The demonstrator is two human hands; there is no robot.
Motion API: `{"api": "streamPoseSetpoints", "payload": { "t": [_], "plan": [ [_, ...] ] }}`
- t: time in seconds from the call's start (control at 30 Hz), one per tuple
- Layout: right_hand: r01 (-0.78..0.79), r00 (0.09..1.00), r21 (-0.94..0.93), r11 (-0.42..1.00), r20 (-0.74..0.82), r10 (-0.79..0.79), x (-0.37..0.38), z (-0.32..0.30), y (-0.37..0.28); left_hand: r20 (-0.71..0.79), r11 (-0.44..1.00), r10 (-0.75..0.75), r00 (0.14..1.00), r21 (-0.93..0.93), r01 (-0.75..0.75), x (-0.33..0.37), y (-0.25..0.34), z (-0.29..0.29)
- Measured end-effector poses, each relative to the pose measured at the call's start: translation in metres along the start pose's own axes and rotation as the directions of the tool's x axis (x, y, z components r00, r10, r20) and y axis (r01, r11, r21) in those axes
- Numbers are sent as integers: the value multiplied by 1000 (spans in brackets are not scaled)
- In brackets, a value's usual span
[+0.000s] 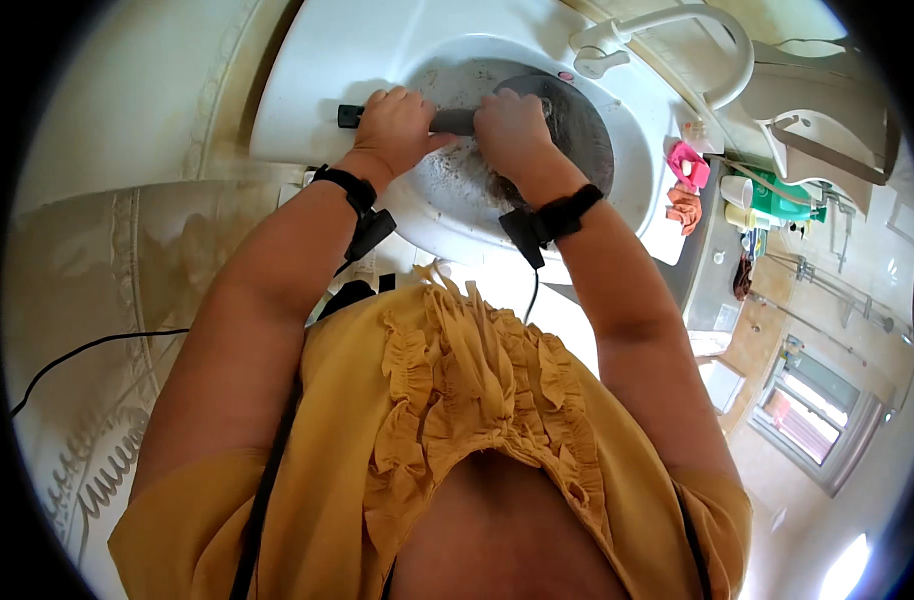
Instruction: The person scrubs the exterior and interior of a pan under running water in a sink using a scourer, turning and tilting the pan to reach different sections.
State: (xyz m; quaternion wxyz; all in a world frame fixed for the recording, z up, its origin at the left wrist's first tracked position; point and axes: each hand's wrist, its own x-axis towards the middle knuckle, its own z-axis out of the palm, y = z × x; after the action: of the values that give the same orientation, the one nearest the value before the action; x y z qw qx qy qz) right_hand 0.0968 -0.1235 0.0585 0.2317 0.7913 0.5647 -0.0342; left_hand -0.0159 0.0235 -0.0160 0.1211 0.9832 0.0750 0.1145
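mustard-yellow ruffled top (437,400) is filling the foreground, and both bare arms are angling inward from it over a white washbasin (632,170). left hand (392,125) is lying back-up, its grip clamping a grey handle (452,122) near its black end, the thumb pointing toward the right hand (512,130). that second grip is wrapping the handle's inner end, knuckles up. just right of it, a round dark-grey pan (592,145) is resting in the grime-specked washbasin. beyond the right grip, a white tap (743,60) is curving; black straps are circling both wrists.
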Motion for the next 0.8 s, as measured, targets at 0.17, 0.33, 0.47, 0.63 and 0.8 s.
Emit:
{"api": "streamPoseSetpoints", "payload": {
  "t": [0.17, 0.33, 0.47, 0.63, 0.8],
  "plan": [
    [114, 993, -14, 993, -17, -114, -27, 8, -7, 28, 999, -14, 1000, -29, 15, -4, -6, -1],
    [11, 1000, -16, 1000, -21, -12, -2, 5, -4, -23, 998, 8, 1000, -67, -9, 2, -3, -5],
    [129, 992, 112, 985, -16, -128, -57, 2, -7, 31, 1000, 8, 1000, -26, -7, -3, -1, -7],
    [-220, 860, 643, 734, -228, 457, -166, 47, 20, 135, 999, -45, 990, 19, 42, 3, 6, -16],
    [-433, 554, 878, 206, 79, 829, -224, 65, 10, 52, 1000, 4, 999, 15, -4, 3, 4, -10]
  ]
}}
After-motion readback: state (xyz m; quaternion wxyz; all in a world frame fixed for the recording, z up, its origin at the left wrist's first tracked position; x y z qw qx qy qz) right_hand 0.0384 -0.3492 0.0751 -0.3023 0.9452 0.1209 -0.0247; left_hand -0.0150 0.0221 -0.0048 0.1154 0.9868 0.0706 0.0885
